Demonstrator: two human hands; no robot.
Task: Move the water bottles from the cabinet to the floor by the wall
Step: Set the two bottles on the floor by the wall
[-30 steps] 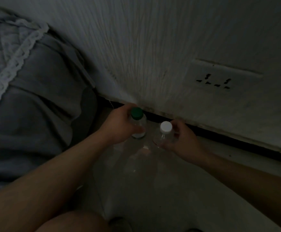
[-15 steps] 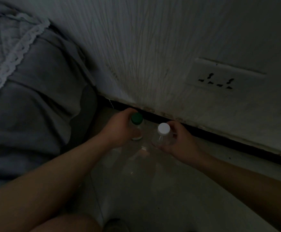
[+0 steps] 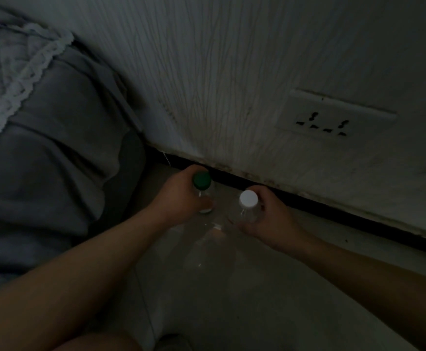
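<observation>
Two clear water bottles stand upright, side by side, low over the pale floor close to the wall's dark skirting. The green-capped bottle is on the left, with my left hand wrapped around its body. The white-capped bottle is on the right, held around its shoulder by my right hand. Whether the bottoms touch the floor is hard to tell in the dim light.
A white textured wall runs across the back with a double power socket low on it. A bed with grey sheets and lace trim fills the left side. My knee and foot show at the bottom edge.
Both hands have sunk a little lower toward the floor with the bottles, staying close to the skirting. The grip on each bottle is unchanged.
</observation>
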